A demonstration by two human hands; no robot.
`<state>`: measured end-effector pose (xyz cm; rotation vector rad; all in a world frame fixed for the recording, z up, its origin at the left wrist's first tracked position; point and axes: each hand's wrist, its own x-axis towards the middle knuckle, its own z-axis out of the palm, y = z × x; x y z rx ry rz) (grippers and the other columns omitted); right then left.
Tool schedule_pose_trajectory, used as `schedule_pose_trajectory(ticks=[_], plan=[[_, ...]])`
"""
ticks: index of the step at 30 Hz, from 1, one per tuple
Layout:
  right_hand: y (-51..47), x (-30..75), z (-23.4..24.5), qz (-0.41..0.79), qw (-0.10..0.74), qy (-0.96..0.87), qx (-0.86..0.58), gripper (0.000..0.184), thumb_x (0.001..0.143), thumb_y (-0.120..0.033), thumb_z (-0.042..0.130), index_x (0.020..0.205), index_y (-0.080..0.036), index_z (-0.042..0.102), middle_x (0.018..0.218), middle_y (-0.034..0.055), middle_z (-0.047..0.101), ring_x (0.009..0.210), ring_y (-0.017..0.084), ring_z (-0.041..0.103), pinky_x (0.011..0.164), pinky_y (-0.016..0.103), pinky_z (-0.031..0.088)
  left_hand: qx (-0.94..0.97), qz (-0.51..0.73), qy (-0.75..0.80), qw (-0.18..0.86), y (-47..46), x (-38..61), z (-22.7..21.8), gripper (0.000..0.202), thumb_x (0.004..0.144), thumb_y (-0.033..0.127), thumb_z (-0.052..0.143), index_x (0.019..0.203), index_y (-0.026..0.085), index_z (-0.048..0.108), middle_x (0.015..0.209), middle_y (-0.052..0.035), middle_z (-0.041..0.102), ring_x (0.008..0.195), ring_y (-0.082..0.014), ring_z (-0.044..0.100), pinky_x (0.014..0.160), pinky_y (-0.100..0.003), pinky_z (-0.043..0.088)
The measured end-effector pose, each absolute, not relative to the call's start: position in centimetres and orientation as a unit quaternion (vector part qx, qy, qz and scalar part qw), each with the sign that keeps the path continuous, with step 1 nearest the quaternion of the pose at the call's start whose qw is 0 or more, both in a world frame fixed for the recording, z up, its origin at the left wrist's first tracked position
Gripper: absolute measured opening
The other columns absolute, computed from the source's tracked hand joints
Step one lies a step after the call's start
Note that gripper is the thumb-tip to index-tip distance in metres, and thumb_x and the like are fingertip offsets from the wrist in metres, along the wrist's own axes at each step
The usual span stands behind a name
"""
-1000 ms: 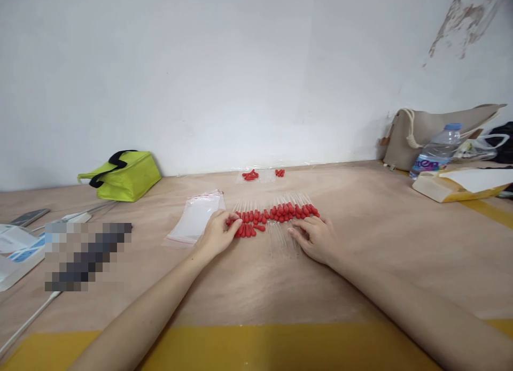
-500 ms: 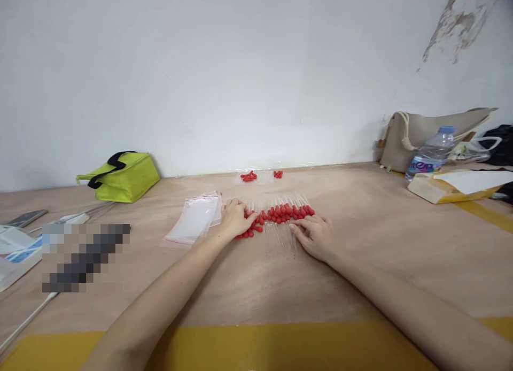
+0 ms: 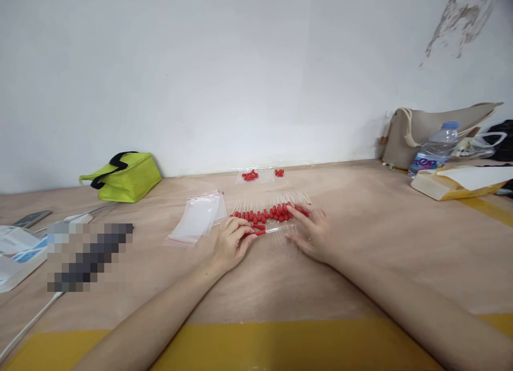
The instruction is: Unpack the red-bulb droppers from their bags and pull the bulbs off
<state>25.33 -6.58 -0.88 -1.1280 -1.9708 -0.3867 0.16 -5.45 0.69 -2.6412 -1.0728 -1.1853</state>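
A row of clear droppers with red rubber bulbs [image 3: 269,214] lies on the paper-covered table [image 3: 360,264] in front of me. My left hand [image 3: 231,241] rests at the near left end of the row, fingers curled round a few droppers whose red bulbs show at its fingertips. My right hand [image 3: 312,229] lies flat on the right part of the row, fingers stretched over the bulbs and glass tubes. A stack of small clear zip bags [image 3: 198,219] sits just left of my left hand.
Two small bags with red bulbs [image 3: 258,175] lie near the wall. A lime green bag [image 3: 122,176] stands at the back left. A beige tote [image 3: 425,131], water bottle [image 3: 435,149] and envelope [image 3: 457,183] sit at the right. A phone [image 3: 30,218] and cable lie at the left.
My left hand has drawn back toward me from the row's left end with a few droppers. My right hand has slid forward onto the bulbs.
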Motion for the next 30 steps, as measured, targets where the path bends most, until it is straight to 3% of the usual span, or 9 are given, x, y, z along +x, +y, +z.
schedule_pose_trajectory(ticks=[4, 7, 11, 16, 23, 30], plan=[[-6.8, 25.0, -0.7, -0.158, 0.360, -0.831, -0.394, 0.037, 0.082, -0.037, 0.052, 0.117, -0.027, 0.053, 0.107, 0.0049, 0.060, 0.107, 0.020, 0.047, 0.097, 0.043, 0.026, -0.870, -0.376, -0.317, 0.034, -5.4, 0.5, 0.2, 0.011, 0.082, 0.027, 0.053, 0.086, 0.021, 0.062, 0.090, -0.0044, 0.061, 0.087, -0.0164, 0.053, 0.081, -0.034, 0.042], [-6.9, 24.6, -0.9, -0.150, 0.350, -0.851, -0.363, 0.029, 0.083, -0.033, 0.051, 0.111, -0.027, 0.057, 0.090, 0.0018, 0.065, 0.093, 0.017, 0.053, 0.096, 0.043, 0.024, -0.873, -0.373, -0.311, 0.038, -5.3, 0.6, 0.1, 0.012, 0.082, 0.028, 0.053, 0.086, 0.021, 0.062, 0.090, -0.0050, 0.062, 0.087, -0.0174, 0.054, 0.081, -0.036, 0.042], [-7.0, 24.0, -1.0, -0.149, 0.342, -0.862, -0.344, 0.021, 0.085, -0.031, 0.048, 0.100, -0.027, 0.063, 0.075, -0.0009, 0.064, 0.076, 0.013, 0.051, 0.095, 0.041, 0.024, -0.883, -0.362, -0.298, 0.035, -5.5, 0.6, 0.3, 0.013, 0.082, 0.027, 0.052, 0.088, 0.021, 0.062, 0.092, -0.0052, 0.063, 0.089, -0.0178, 0.054, 0.083, -0.037, 0.041], [-7.3, 23.7, -0.9, -0.139, 0.336, -0.867, -0.341, 0.021, 0.086, -0.030, 0.046, 0.094, -0.026, 0.065, 0.068, -0.0001, 0.061, 0.075, 0.013, 0.049, 0.092, 0.039, 0.025, -0.904, -0.327, -0.274, 0.043, -5.8, 1.2, 0.6, 0.025, 0.079, 0.035, 0.057, 0.101, 0.023, 0.060, 0.106, -0.0053, 0.061, 0.101, -0.0207, 0.050, 0.087, -0.038, 0.037], [-7.9, 23.5, -0.7, -0.131, 0.343, -0.875, -0.317, 0.020, 0.086, -0.028, 0.045, 0.086, -0.024, 0.065, 0.062, -0.0020, 0.060, 0.069, 0.012, 0.045, 0.089, 0.037, 0.026, -0.915, -0.288, -0.282, 0.025, -6.1, 1.6, 0.7, 0.017, 0.084, 0.032, 0.050, 0.080, 0.021, 0.062, 0.081, -0.0010, 0.065, 0.083, -0.0157, 0.053, 0.082, -0.034, 0.034], [-8.0, 23.6, -0.6, -0.132, 0.340, -0.879, -0.307, 0.020, 0.086, -0.026, 0.045, 0.081, -0.024, 0.064, 0.059, -0.0023, 0.057, 0.068, 0.012, 0.042, 0.086, 0.035, 0.026, -0.919, -0.276, -0.278, 0.031, -6.2, 1.2, 0.6, 0.019, 0.085, 0.028, 0.047, 0.074, 0.020, 0.060, 0.079, -0.0014, 0.063, 0.080, -0.0150, 0.051, 0.081, -0.034, 0.033]])
